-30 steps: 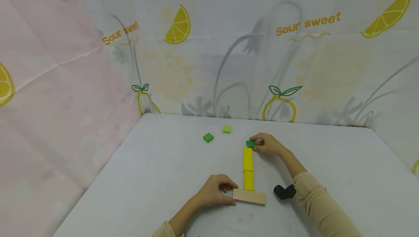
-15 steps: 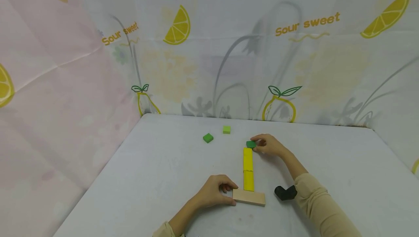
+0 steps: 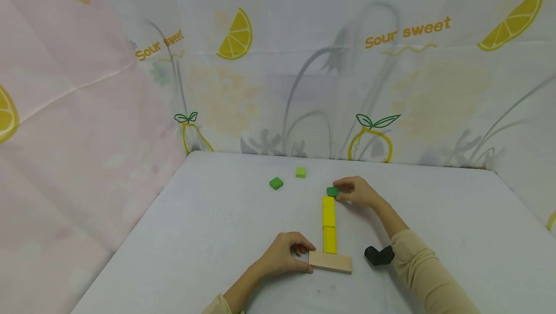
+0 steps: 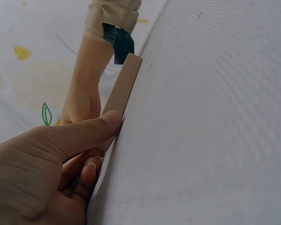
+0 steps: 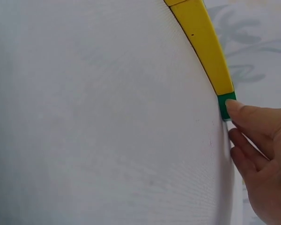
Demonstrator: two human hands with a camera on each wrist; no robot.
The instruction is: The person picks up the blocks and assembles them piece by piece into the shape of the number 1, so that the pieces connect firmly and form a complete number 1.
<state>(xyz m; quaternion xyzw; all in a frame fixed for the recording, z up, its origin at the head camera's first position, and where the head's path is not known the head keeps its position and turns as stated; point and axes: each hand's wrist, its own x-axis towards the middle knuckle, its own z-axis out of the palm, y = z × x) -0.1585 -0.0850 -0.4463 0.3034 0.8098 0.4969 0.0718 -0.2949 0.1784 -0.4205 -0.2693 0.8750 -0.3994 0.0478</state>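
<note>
While left hand (image 3: pixel 284 255) pinches plank (image 3: pixel 331 261) | green block (image 3: pixel 331 191) at right fingertips (image 5: pixel 240 110)

A white table (image 3: pixel 208 237) carries three green blocks (image 3: pixel 276 183), two yellow blocks (image 3: pixel 328 211) and a flat wooden block (image 3: pixel 330 261).

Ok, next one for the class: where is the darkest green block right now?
In the head view, the darkest green block is right of centre, at the far end of the yellow blocks, held by the right hand.

A lemon-printed cloth (image 3: pixel 278 77) hangs behind the white table (image 3: pixel 195 217).
</note>
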